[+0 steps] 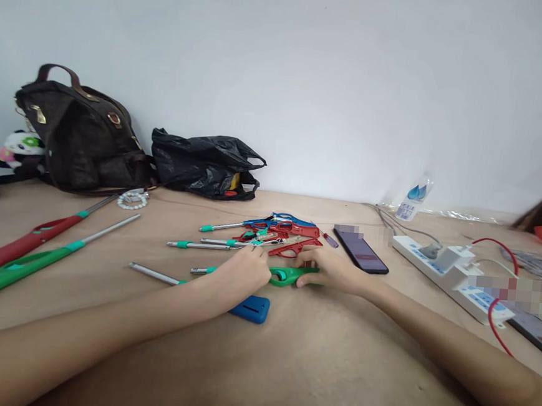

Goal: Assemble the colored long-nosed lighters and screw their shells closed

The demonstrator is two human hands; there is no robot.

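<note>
The brown worktop (324,357) adjoins a plain, pale wall (331,95). A dark backpack (93,133) and a black plastic bag (208,164) stand at its rear left; a white power strip (448,276) lies to the right. Centrally, the right hand (329,269) grasps a green lighter (288,277) in front of red and blue lighters (297,229). The left hand (247,267) is curled just beside it; whether it grips anything cannot be told.

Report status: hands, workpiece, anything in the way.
Right hand holding green handle. Left hand at its left end, grip unclear. Nearby clutter: blue handle partly behind left wrist, red casings beyond the hands.
</note>
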